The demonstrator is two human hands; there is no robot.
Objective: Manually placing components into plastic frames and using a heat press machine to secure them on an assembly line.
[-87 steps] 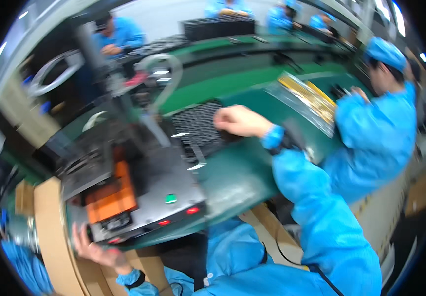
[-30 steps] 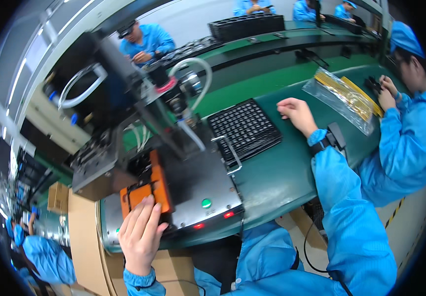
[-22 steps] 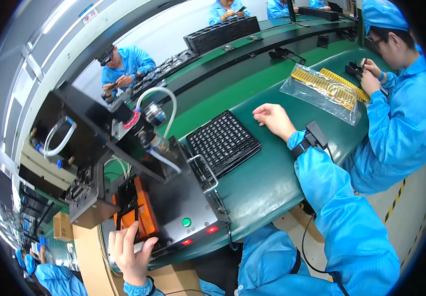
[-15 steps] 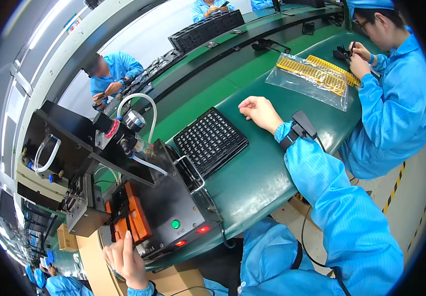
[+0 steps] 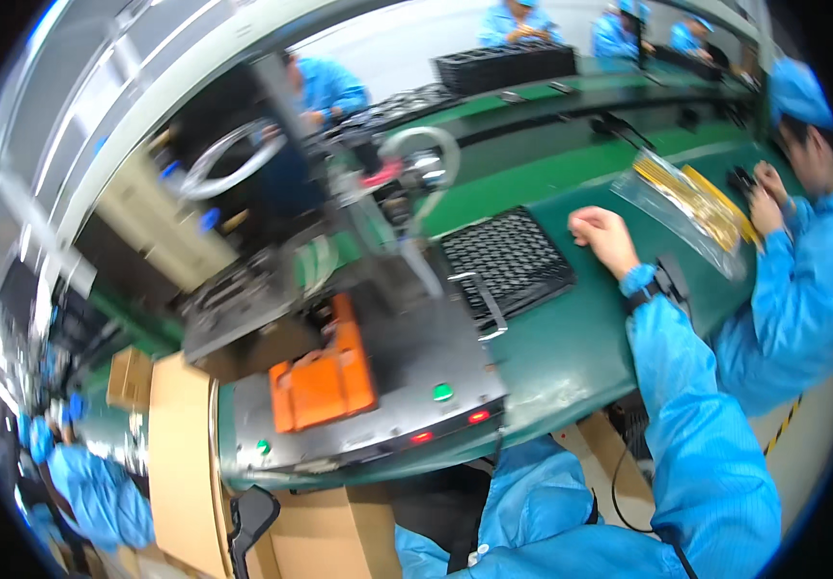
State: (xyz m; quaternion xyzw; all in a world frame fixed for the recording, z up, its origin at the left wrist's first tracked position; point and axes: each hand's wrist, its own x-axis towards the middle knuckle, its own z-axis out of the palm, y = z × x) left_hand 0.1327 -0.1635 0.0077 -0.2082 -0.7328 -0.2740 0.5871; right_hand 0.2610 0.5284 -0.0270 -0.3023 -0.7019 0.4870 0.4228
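Rested right hand [image 5: 601, 234], loosely curled and holding nothing, beside keyboard [image 5: 508, 261]; best slid flat along worktop [image 5: 571, 357]; left hand unseen.

Place: I am looking at a factory assembly line, an electronics kind of workshop.
Bench: a long green belt [image 5: 571, 357] runs past me, with a second green line [image 5: 532, 174] behind it.
Machine: a black press [image 5: 378, 386] with an orange fixture [image 5: 325, 381], lit green and red buttons, and air hoses [image 5: 416, 154] sits on the belt.
Parts: a black keyboard [image 5: 508, 261] lies beside it; black trays [image 5: 503, 66] are stacked on the far line; a clear bag of yellow parts [image 5: 691, 207] lies to my right.
People: workers in blue coats and caps, one just to my right [image 5: 802, 251], others across the far line.
Stock: cardboard boxes [image 5: 180, 434] stand at the line's end.
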